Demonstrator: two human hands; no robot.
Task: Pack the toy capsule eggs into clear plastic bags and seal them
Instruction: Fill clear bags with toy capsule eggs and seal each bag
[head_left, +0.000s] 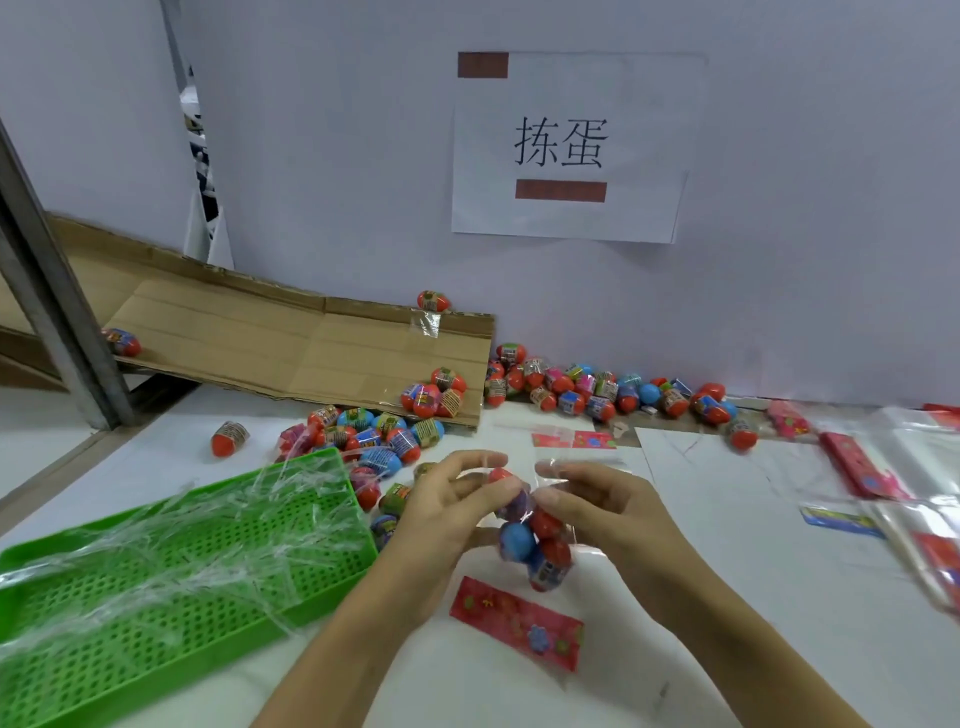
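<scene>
A: Holding what, those hands?
B: Left hand (457, 499) and right hand (587, 506) pinch the clear plastic bag (540, 535) of capsule eggs (517, 540) above the table's (753, 597) near edge.
A: Handling?
B: Probably light, slippery film; grip the bag's open mouth.

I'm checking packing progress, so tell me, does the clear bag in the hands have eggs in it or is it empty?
It has eggs in it: the clear bag, held between the left hand and right hand, shows several red and blue eggs through the plastic.
</scene>
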